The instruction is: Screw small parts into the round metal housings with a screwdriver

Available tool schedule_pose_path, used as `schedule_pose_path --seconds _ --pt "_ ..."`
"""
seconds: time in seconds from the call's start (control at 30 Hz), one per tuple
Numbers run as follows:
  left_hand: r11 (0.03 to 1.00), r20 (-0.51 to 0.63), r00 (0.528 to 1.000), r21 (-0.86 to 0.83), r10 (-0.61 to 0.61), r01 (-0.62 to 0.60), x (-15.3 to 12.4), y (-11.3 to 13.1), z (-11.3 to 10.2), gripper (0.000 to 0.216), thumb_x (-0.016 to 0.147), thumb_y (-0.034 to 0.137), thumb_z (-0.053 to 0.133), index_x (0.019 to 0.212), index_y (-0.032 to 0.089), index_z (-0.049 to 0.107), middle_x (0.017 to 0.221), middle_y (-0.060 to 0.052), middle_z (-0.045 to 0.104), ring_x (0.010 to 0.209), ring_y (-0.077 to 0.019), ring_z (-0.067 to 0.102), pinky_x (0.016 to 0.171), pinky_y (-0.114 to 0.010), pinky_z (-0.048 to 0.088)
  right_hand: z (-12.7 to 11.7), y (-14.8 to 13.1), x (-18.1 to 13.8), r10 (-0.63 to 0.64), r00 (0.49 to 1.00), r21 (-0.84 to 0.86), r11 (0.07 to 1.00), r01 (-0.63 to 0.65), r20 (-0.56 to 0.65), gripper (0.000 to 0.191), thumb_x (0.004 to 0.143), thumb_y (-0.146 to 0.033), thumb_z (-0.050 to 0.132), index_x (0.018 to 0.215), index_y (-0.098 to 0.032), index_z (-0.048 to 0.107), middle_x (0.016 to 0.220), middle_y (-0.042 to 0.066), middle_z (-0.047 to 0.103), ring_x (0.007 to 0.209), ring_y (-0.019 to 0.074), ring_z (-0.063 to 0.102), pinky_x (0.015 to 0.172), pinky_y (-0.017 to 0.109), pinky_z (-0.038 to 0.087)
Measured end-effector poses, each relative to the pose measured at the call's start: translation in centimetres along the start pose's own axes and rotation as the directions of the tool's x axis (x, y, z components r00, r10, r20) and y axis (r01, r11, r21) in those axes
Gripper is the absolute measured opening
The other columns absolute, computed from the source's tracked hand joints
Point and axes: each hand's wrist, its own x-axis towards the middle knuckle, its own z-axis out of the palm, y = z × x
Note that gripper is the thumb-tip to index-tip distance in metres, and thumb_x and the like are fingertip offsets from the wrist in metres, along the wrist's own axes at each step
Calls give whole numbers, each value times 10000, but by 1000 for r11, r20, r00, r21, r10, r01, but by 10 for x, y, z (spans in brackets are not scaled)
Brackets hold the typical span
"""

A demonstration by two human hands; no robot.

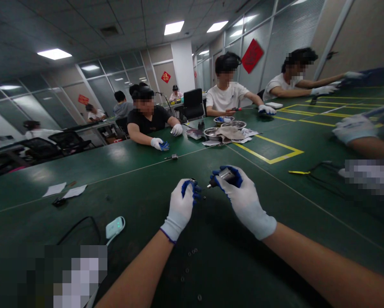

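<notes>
Both of my hands wear white gloves with blue palms and are raised over the green table (pixel 140 231). In my right hand (pixel 243 196) lies a silver metal cylinder (pixel 226 174) with a dark nose and a thin bright tip pointing left. The fingers of my left hand (pixel 183 201) are closed around a small dark part with a round end (pixel 193 180); most of it is hidden. A gap separates the two parts. Below them a small metal ring (pixel 204 197) rests on the tabletop, and several similar rings (pixel 199 297) lie nearer to me.
Metal bowls (pixel 212 134) and a grey cloth (pixel 232 133) sit across the table. A similar metal piece (pixel 172 157) lies ahead. To the left are a pale green device with a cable (pixel 114 227) and paper slips (pixel 75 191). Gloved co-workers sit opposite; another person's hand (pixel 355 128) is at right.
</notes>
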Motion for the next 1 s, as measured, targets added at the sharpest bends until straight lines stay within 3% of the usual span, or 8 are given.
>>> schedule_pose_path --seconds 0.13,0.27,0.4,0.57,0.83,1.0 --pt "961 47 995 -260 -86 96 4 7 15 293 894 444 721 997 179 652 994 -76 744 896 -201 724 795 -324 613 2 -2 -14 -58 989 -93 993 71 137 435 750 -479 833 1089 -238 705 1028 60 784 972 270 734 934 457 593" --pt "856 110 978 -475 -176 207 1 9 27 394 787 430 841 1034 172 673 1065 -91 754 952 -230 737 828 -377 634 3 -3 -22 -134 980 -150 976 156 145 403 777 -441 808 1110 -241 703 1040 59 778 982 266 726 934 435 582" --pt "770 123 963 -579 -242 267 0 6 30 474 688 423 922 1010 166 686 1070 -93 766 976 -237 747 919 -423 620 3 0 -19 -132 978 -157 975 157 162 396 788 -442 808 1115 -243 706 1065 66 775 1003 268 721 961 439 570" --pt "826 44 968 -513 -245 233 6 -2 23 525 672 492 916 1014 160 695 1015 -88 765 937 -238 750 891 -431 618 0 -4 -14 -123 988 -73 989 130 97 463 776 -519 812 1134 -253 688 1064 66 771 1000 270 719 959 453 576" --pt "949 -263 940 -281 -220 143 29 -27 -9 541 702 570 841 1010 146 705 989 -96 760 849 -205 726 726 -314 587 -9 1 -4 -64 998 -143 988 60 -25 496 777 -530 780 1185 -268 674 1084 69 717 1051 301 692 999 515 557" --pt "991 -396 908 -75 -133 113 47 -39 -40 415 746 510 803 920 146 706 855 -62 738 728 -188 691 645 -287 558 -7 12 -16 42 992 -139 990 -26 116 535 818 -482 719 1316 -310 625 1130 65 704 1082 298 685 1015 525 553"
